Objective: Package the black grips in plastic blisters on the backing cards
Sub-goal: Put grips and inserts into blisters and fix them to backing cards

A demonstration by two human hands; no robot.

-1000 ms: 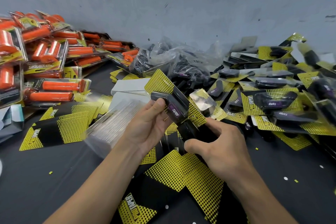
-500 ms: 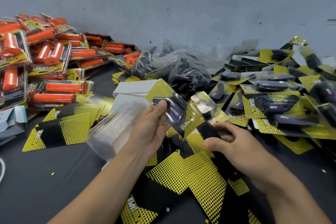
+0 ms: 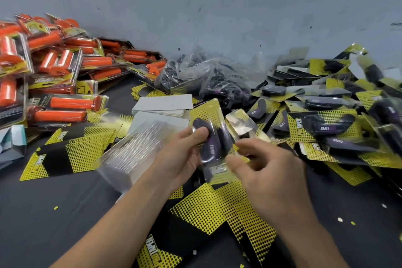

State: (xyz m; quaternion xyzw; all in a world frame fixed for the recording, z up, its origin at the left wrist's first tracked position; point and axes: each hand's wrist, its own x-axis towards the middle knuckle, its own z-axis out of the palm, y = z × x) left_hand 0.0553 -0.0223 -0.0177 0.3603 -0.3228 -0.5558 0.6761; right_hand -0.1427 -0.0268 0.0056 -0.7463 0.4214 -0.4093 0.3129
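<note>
**A:** What's sitting on the left?

**B:** Packed orange grips [image 3: 54, 85] are piling up far left. Loose backing cards [image 3: 65, 154] are lying on the dark table [image 3: 54, 224], with a clear blister stack [image 3: 134, 150] sitting just right of them.

**A:** Hands?

**B:** Left hand [image 3: 180, 154] is gripping one yellow card [image 3: 206, 113] mid-frame, above the table. Its thumb is pressing on the card's blister, and the black grips [image 3: 210, 148] are sitting inside. Right hand [image 3: 267, 172] is hovering at that card's right edge with its fingers curled. It's blurred, so I can't tell whether it's pinching anything.

**A:** Right side?

**B:** A plastic bag [image 3: 206, 76] of dark parts is lying by the wall. Finished black packs [image 3: 326, 126] are heaping up on the right.
</note>
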